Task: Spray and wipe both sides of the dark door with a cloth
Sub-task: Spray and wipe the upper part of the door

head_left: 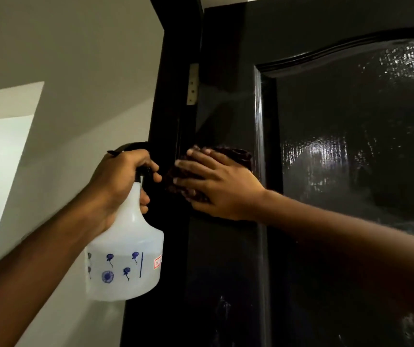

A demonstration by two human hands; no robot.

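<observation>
a pale grey wall [76, 71] fills the left side, with a brighter white recess [3, 146] at its left edge. a dark frame [168, 83] borders it, carrying a pale metal hinge [193, 83].

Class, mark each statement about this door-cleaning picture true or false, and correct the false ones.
1. The left hand grips the bottle. True.
2. The bottle sprays at the white wall. False: the mist heads toward the door.
3. The right hand presses the cloth against the door with straight fingers. True.
4. The cloth is white. False: it is dark.
5. A hinge shows above both hands. True.
</observation>
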